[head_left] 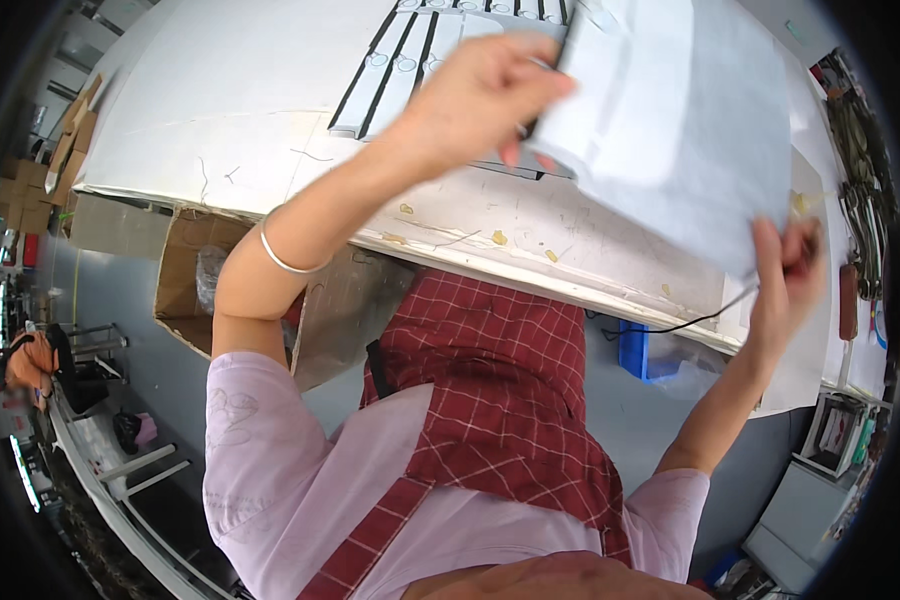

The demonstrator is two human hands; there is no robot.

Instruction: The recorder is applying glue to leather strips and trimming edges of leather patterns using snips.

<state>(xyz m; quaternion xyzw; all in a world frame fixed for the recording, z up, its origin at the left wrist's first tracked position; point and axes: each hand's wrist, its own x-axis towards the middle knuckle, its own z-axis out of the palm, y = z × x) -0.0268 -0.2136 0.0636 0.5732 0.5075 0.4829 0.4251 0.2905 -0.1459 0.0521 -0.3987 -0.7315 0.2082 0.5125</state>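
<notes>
A large pale grey-white sheet point(660, 130) is lifted above the worktable, tilted, between my two hands. My left hand point(495, 95) pinches its left edge, where a dark strip shows. My right hand point(788, 265) is closed on the lower right corner of the sheet. Under and beyond my left hand, several white strips with dark edges and small round outlines point(400, 65) lie side by side on the table; the raised sheet hides part of them.
The white worktable point(210, 120) has a worn front edge with yellowish spots and loose threads. Below it stand an open cardboard box point(185, 260) on the left and a blue bin point(633, 350) on the right. A dark cord point(685, 325) hangs by the edge. Tools point(850, 200) line the far right.
</notes>
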